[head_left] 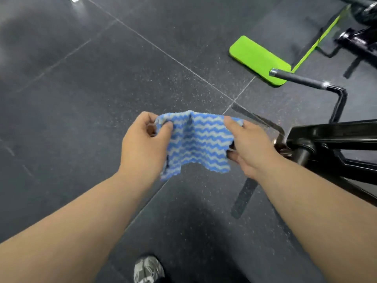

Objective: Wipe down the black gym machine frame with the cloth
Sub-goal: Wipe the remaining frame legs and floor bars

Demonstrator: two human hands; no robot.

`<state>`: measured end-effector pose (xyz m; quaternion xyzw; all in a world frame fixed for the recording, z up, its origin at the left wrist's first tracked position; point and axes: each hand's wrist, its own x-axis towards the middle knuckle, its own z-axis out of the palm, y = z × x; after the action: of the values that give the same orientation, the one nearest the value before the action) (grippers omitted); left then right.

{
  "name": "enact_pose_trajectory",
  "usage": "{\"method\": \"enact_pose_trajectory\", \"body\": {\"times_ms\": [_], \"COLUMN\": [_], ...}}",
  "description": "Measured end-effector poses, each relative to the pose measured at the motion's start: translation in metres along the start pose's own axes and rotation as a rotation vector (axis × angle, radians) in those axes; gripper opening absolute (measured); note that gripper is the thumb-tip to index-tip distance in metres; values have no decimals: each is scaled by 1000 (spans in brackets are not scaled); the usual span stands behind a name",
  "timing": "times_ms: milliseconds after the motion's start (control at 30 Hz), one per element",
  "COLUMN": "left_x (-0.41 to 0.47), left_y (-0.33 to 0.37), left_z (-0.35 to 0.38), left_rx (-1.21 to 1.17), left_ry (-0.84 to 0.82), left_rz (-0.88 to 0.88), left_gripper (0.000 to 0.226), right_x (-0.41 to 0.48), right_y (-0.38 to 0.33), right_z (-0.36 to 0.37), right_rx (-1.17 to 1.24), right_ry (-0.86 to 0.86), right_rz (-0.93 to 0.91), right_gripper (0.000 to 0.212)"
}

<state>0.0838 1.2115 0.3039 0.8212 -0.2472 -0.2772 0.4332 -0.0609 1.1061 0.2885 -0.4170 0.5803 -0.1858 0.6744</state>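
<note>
Grip, left: my left hand [145,142] pinches the cloth [196,140] at its upper left corner, thumb over the fabric.
Grip, right: my right hand [250,145] holds the opposite edge, fingers curled behind it.
Cloth: stretched between both grips in the air over the floor [81,88], lower edge hanging free.
Frame: the black gym machine frame [334,139] lies just right of my right grip, not touching the cloth.
Progress: I judge wiping has not begun here; the cloth is only being spread.
Remaining: bring the cloth right onto the frame and wipe its length.

Cloth [196,141] between hands, above floor [81,99]; machine frame [334,144] right; pad [258,58] behind.
</note>
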Motion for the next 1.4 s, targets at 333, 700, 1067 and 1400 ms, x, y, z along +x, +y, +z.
{"method": "enact_pose_trajectory", "body": {"times_ms": [333,700,1067,1400], "left_x": [200,369,478,452], "left_y": [148,273,393,485], "left_z": [73,202,372,566], "left_rx": [-45,3,358,431], "left_ry": [-380,-705,-1072,-1209], "left_rz": [47,175,591,854], "left_gripper": [35,31,18,21], "right_x": [138,288,377,423], "right_y": [-165,-271,-352,-369], "right_z": [30,-72,-161,-299], "right_rx": [522,343,656,962], "right_ry": [-201,95,542,893], "right_rz": [48,-10,-40,-88], "right_gripper": [53,36,24,19]}}
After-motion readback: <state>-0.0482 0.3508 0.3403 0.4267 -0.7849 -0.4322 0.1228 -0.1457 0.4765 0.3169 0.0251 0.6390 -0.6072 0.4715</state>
